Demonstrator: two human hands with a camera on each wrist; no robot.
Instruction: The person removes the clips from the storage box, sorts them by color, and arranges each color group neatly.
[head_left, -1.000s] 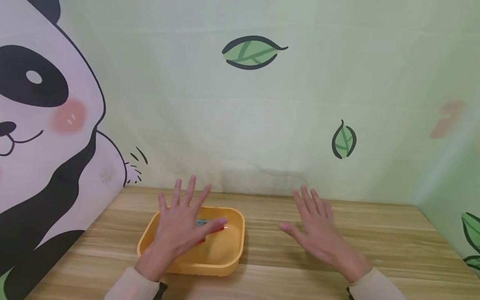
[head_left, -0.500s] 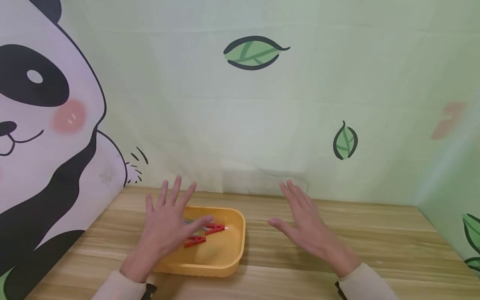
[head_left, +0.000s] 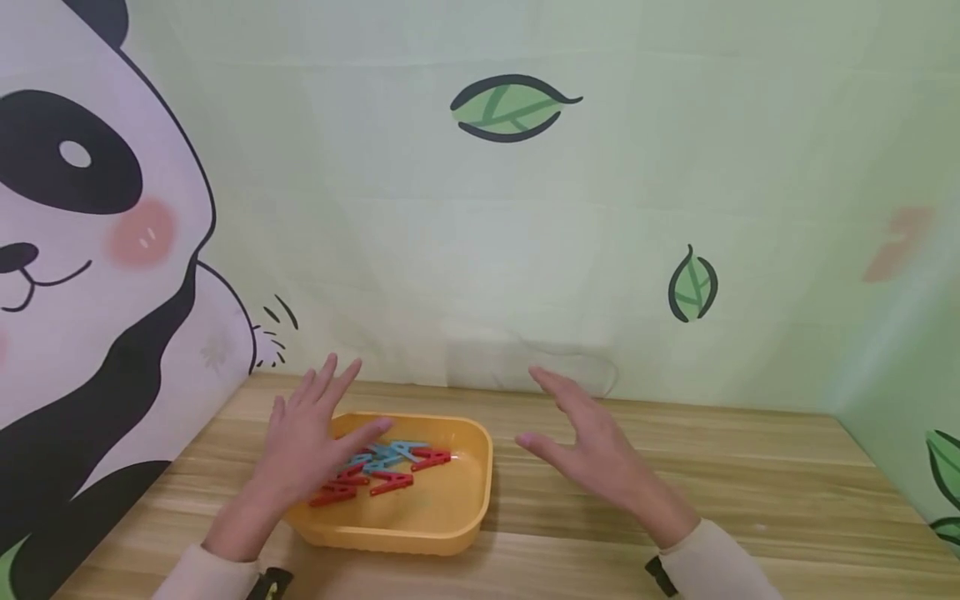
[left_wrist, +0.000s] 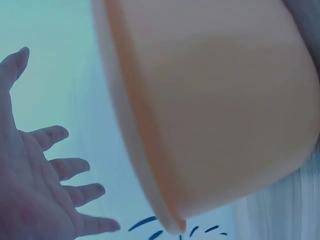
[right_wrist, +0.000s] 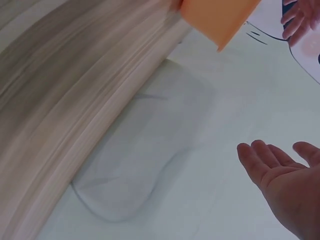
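Observation:
A yellow-orange plastic basin [head_left: 450, 500] stands on the table, left of centre in the head view. Several red clothespins [head_left: 392, 483] and blue clothespins [head_left: 382, 457] lie in its left part. My left hand [head_left: 303, 442] hovers over the basin's left side with fingers spread, hiding part of the rim and some clothespins. In the left wrist view the basin's outer wall [left_wrist: 230, 110] fills much of the picture, apart from the spread fingers. My right hand [head_left: 600, 450] is in the air right of the basin, fingers extended and thumb apart, holding nothing.
The wood-grain table [head_left: 750, 500] runs back to a pale green cloth wall [head_left: 525, 250] printed with leaves. A panda print [head_left: 90, 250] covers the left side. Dark straps [head_left: 270, 583] show at the wrists.
Both hands have moved left. More of the basin and its clothespins shows now that my left hand has shifted toward the basin's left edge. The basin stays put.

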